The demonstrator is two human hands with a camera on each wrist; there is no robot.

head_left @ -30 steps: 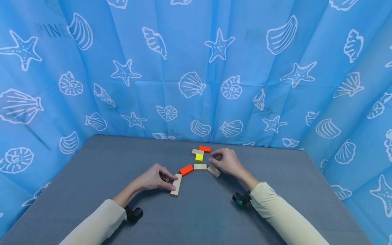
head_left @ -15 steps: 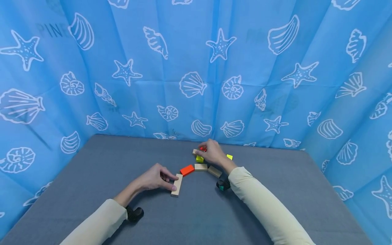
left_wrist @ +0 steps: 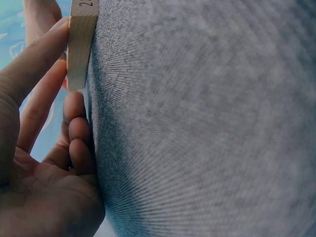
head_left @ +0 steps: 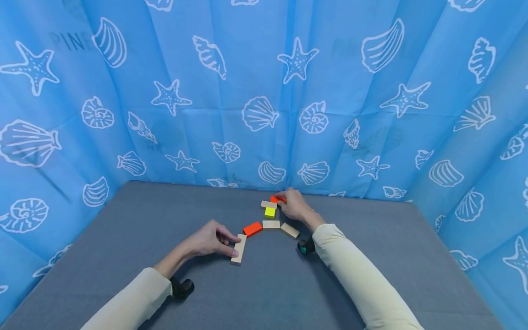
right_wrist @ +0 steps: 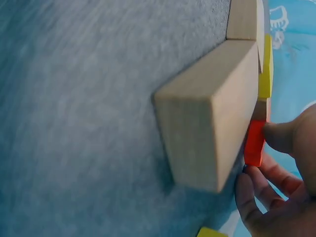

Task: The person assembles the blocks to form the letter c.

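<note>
My left hand (head_left: 212, 239) lies at a plain wooden block (head_left: 238, 253) on the grey cloth; thumb and index fingertips rest on its top face, and the other fingers are bent beside it in the left wrist view. Farther back, my right hand (head_left: 294, 205) pinches an orange block (right_wrist: 254, 143) between thumb and fingers. Beside that block stand a plain block (head_left: 268, 204) and a yellow block (head_left: 270, 212). Another orange block (head_left: 252, 228), a plain block (head_left: 271, 225) and a slanted plain block (head_left: 290, 230) curve between the hands.
A second yellow block (right_wrist: 211, 232) shows at the bottom of the right wrist view, hidden by my right hand in the head view. The grey-covered table (head_left: 173, 201) ends at a blue shell-print curtain (head_left: 231, 128). Black wrist cameras hang below both sleeves.
My right hand has moved back from beside the slanted plain block, over the rear blocks, then slightly right to grip the rear orange one. The left hand stays put.
</note>
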